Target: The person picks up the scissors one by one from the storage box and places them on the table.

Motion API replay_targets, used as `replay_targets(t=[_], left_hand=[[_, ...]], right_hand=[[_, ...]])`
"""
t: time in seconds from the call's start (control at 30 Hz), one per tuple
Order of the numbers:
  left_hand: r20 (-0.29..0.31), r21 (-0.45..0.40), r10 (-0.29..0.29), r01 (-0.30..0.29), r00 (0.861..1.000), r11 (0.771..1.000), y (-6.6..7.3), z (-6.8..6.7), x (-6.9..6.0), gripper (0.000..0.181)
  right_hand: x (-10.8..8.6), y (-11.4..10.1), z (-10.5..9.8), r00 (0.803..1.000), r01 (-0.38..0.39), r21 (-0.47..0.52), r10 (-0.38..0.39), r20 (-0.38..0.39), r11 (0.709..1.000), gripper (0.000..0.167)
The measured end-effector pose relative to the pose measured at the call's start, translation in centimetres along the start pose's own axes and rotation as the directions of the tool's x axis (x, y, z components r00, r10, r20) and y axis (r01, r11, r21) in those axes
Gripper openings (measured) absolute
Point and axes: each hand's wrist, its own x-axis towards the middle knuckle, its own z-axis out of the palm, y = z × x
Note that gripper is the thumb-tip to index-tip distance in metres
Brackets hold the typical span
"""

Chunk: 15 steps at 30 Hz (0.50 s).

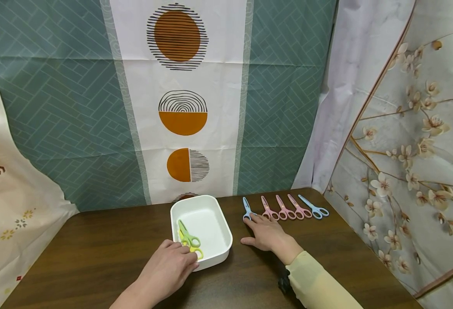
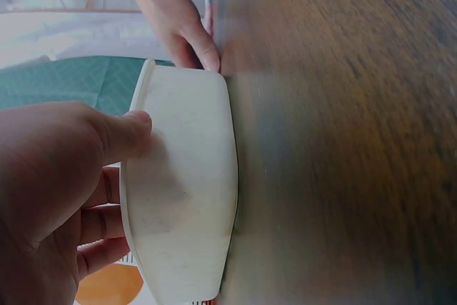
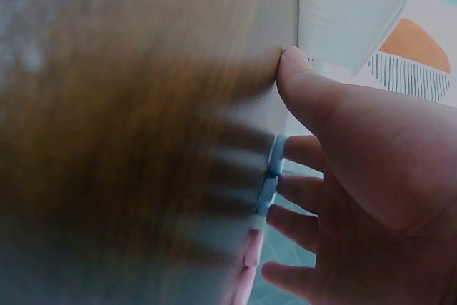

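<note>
A white plastic tray [image 1: 221, 223] stands on the table with green scissors [image 1: 189, 237] and yellow scissors [image 1: 200, 253] lying along its left side. My left hand [image 1: 171, 268] grips the tray's near left rim; in the left wrist view its thumb presses the outer wall and the fingers reach over the edge. My right hand [image 1: 266, 234] is spread palm down, fingertips at the handles of the left blue scissors [image 1: 246, 205]. In the right wrist view, fingers meet the blue handles [image 3: 268, 194], while the thumb tip is down near the tray.
Right of the hand, three pairs of pink scissors [image 1: 284, 209] lie in a row, ending with another pair of blue scissors [image 1: 313, 208]. The dark wooden table [image 1: 95, 257] meets a patterned curtain [image 1: 195, 167] at the back. A floral cloth [image 1: 404, 193] hangs along the right side.
</note>
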Motion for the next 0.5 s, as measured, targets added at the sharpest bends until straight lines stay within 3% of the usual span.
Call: replay_targets(t=[0.5], left_hand=[[-0.012, 0.011, 0.006, -0.006, 1.0, 1.0, -0.04, 0.17, -0.05, 0.031]], right_hand=[[0.18, 0.06, 0.38, 0.999, -0.032, 0.0, 0.032, -0.004, 1.0, 0.08]])
